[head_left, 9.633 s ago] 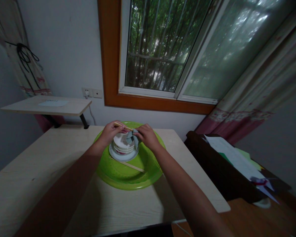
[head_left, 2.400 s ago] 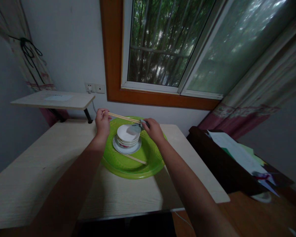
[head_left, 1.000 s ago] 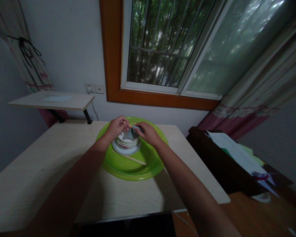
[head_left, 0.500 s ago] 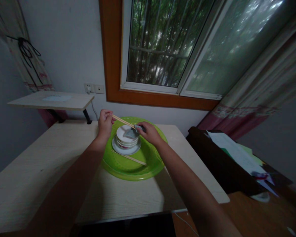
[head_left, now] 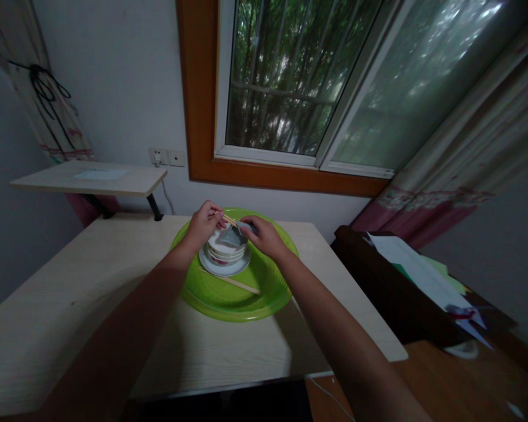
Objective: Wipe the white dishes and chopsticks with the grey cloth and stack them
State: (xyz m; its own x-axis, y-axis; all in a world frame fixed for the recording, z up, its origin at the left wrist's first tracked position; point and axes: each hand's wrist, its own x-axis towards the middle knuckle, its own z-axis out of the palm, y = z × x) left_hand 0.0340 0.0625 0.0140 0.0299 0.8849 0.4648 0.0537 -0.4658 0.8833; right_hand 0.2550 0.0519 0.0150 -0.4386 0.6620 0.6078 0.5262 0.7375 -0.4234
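My left hand [head_left: 207, 221] is closed round one end of a pair of wooden chopsticks [head_left: 229, 220]. Their other end runs into a grey cloth [head_left: 231, 237], which my right hand [head_left: 260, 235] pinches around them. Part of the cloth hangs down over a stack of white bowls [head_left: 226, 258]. The bowls stand on a white plate [head_left: 204, 263] inside a round green basin [head_left: 237, 313]. More chopsticks [head_left: 231, 281] lie in the basin in front of the plate.
The basin stands on a pale wooden table [head_left: 92, 258]. A small raised shelf [head_left: 136, 183] with a paper sheet on it is at the back left. To the right, papers [head_left: 416, 264] lie on a dark brown piece of furniture. A window [head_left: 290, 88] is behind.
My left hand has moved right, closer to my right hand, and a shorter length of the chopsticks shows between them. My right hand stays nearly in place with the cloth.
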